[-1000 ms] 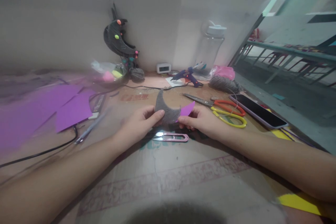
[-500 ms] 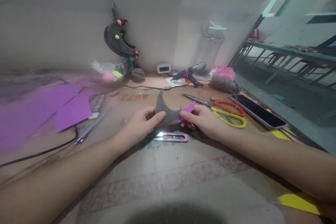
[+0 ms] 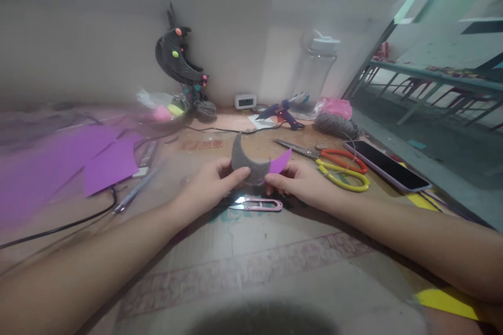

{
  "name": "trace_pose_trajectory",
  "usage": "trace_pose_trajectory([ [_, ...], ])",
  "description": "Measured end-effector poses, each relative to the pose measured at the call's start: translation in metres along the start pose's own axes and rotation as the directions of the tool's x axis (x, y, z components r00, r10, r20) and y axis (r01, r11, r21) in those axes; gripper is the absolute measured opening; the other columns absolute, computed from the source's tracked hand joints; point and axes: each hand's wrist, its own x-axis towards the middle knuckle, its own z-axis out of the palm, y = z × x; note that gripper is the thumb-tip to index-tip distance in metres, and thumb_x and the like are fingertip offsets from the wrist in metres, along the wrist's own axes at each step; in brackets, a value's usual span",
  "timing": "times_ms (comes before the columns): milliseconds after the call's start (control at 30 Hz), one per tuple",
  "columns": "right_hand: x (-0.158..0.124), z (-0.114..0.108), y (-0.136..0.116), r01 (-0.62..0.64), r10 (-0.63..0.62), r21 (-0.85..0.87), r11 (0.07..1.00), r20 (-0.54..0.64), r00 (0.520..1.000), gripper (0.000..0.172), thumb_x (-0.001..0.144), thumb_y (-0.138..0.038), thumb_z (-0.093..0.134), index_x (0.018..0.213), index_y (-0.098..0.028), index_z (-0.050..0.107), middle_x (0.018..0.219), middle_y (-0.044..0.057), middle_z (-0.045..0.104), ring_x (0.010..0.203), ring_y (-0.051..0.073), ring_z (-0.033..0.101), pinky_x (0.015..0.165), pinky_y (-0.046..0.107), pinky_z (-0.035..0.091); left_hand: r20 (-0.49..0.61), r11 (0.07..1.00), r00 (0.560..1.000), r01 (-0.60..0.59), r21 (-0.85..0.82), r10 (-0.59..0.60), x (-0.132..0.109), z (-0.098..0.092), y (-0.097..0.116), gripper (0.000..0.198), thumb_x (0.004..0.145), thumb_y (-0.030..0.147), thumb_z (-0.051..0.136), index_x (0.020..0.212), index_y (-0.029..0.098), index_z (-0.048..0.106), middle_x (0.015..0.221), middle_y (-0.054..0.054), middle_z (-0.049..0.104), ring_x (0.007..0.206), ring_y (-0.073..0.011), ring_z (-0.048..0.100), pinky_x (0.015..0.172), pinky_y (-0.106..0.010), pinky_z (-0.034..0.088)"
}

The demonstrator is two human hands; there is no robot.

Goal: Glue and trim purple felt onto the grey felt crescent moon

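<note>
A purple paper crescent, wrapped in grey yarn over most of its length, is held between my two hands above the table. Only its right tip shows bare purple. My left hand pinches the wrapped left part, thumb in front and fingers behind. At the lower edge, where yarn meets bare paper, my right hand grips with thumb and fingers. Just below the crescent lie pink thread snips. To the right are scissors with orange and yellow handles.
Purple sheets and a pen lie at left. A glue gun, a small clock, a clear bottle and a grey yarn skein stand behind. A phone rests at right. A decorated grey crescent hangs on the wall.
My right thumb has slid down to the crescent's lower edge, so more of the purple tip shows. The crescent has shifted very slightly up and left.
</note>
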Motion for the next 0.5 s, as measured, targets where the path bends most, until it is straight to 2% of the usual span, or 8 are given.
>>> trace_pose_trajectory([
  [133,0.0,0.001,-0.001,-0.002,0.002,-0.034,0.999,0.013,1.0,0.033,0.084,-0.045,0.062,0.067,-0.016,0.065,0.062,0.0,0.063,0.05,0.009,0.045,0.048,0.022,0.034,0.078,0.997,0.997,0.029,-0.077,-0.023,0.0,0.001,0.001,0.03,0.085,0.047,0.063,0.095,0.02,0.071,0.091,-0.005,0.074,0.082,-0.0198,0.066,0.071,-0.029,0.049],
  [200,0.001,-0.001,0.0,0.024,-0.023,-0.04,0.999,0.021,0.999,0.033,0.086,-0.045,0.059,0.07,-0.016,0.065,0.065,0.001,0.063,0.052,0.009,0.047,0.049,0.022,0.035,0.095,0.996,0.995,0.026,-0.086,-0.018,0.0,0.0,0.0,0.028,0.084,0.046,0.063,0.089,0.02,0.07,0.089,-0.004,0.073,0.084,-0.0199,0.065,0.074,-0.029,0.049],
  [267,0.0,-0.004,0.0,0.047,-0.045,-0.076,0.996,0.019,0.999,0.035,0.088,-0.047,0.056,0.071,-0.017,0.062,0.065,0.001,0.062,0.052,0.009,0.048,0.05,0.023,0.036,0.044,0.999,0.999,0.022,-0.046,-0.02,0.002,-0.001,0.0,0.028,0.085,0.046,0.061,0.079,0.019,0.066,0.079,-0.003,0.07,0.076,-0.0184,0.062,0.069,-0.028,0.047],
  [333,-0.003,-0.007,-0.003,0.071,-0.071,-0.199,0.977,0.012,0.997,0.036,0.09,-0.047,0.055,0.068,-0.018,0.057,0.061,-0.001,0.058,0.053,0.01,0.049,0.051,0.023,0.037,-0.025,1.0,1.0,0.017,0.0,-0.017,0.003,-0.002,0.0,0.033,0.085,0.047,0.059,0.069,0.019,0.061,0.068,0.0,0.063,0.067,-0.0162,0.057,0.063,-0.027,0.043],
  [400,-0.009,-0.007,-0.006,0.166,-0.161,-0.401,0.901,0.045,0.986,0.032,0.087,-0.045,0.062,0.071,-0.018,0.058,0.065,0.0,0.06,0.059,0.012,0.052,0.055,0.024,0.039,-0.053,1.0,0.999,0.012,0.01,-0.012,0.005,-0.002,-0.001,0.035,0.085,0.047,0.058,0.065,0.019,0.057,0.063,0.001,0.058,0.062,-0.0148,0.053,0.061,-0.027,0.041],
  [433,-0.012,-0.006,-0.008,0.255,-0.237,-0.493,0.832,0.1,0.966,0.028,0.085,-0.045,0.066,0.079,-0.018,0.062,0.074,0.002,0.064,0.066,0.014,0.056,0.06,0.026,0.042,-0.053,1.0,0.999,0.007,0.001,-0.007,0.005,-0.002,0.0,0.034,0.085,0.047,0.058,0.065,0.019,0.056,0.063,0.002,0.057,0.062,-0.0146,0.053,0.061,-0.026,0.041],
  [500,-0.019,-0.001,-0.009,0.463,-0.394,-0.595,0.657,0.253,0.884,0.035,0.084,-0.045,0.07,0.103,-0.017,0.065,0.097,0.008,0.068,0.086,0.02,0.061,0.074,0.032,0.048,-0.043,1.0,0.999,-0.003,-0.018,0.002,0.005,-0.001,0.0,0.033,0.085,0.045,0.059,0.065,0.02,0.055,0.064,0.002,0.058,0.064,-0.0148,0.054,0.062,-0.026,0.042],
])
